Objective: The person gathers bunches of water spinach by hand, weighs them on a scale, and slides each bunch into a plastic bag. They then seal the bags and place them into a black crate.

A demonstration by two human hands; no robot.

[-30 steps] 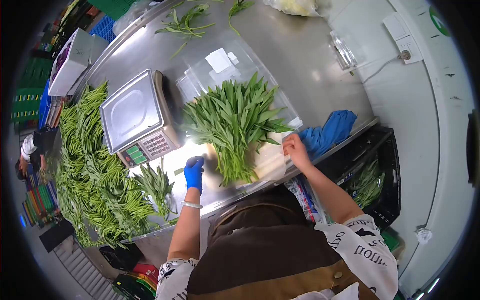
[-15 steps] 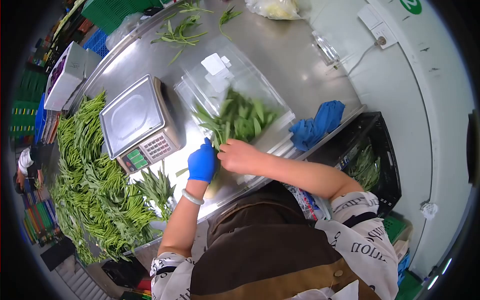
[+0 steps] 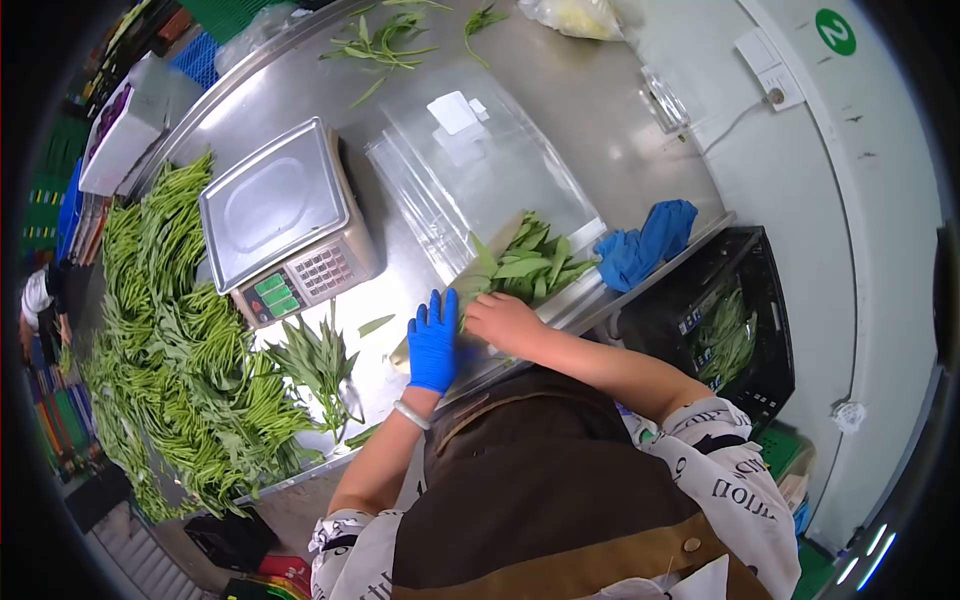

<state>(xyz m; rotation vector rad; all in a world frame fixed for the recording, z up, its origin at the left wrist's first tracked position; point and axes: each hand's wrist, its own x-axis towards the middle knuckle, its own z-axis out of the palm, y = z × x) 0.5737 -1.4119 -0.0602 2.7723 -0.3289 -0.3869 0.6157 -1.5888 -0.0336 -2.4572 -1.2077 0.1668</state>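
Note:
A bunch of leafy greens [image 3: 535, 262] lies at the front of the steel table, its leaves toward the right. Along its left side runs a beige translucent wrapping sheet [image 3: 465, 288]. My left hand [image 3: 433, 345], in a blue glove, rests on the sheet with its fingers stretched out. My bare right hand [image 3: 502, 324] has its fingers curled over the stem end of the bunch; the fingertips are partly hidden. Behind the bunch are flat clear plastic bags [image 3: 500, 140]. Left of my left hand lies a small bunch of greens [image 3: 318, 365].
A digital scale [image 3: 285, 220] stands on the left, beside a large heap of greens [image 3: 180, 360]. A blue cloth-like bundle [image 3: 648, 245] sits at the right edge, above a black crate [image 3: 770, 330]. Loose sprigs [image 3: 380, 45] lie at the back. Another person [image 3: 42, 305] is far left.
The bunch has come down nearer to me and now lies against the beige sheet. My left fingers have straightened onto the sheet; my right hand has shifted slightly right and closer to me.

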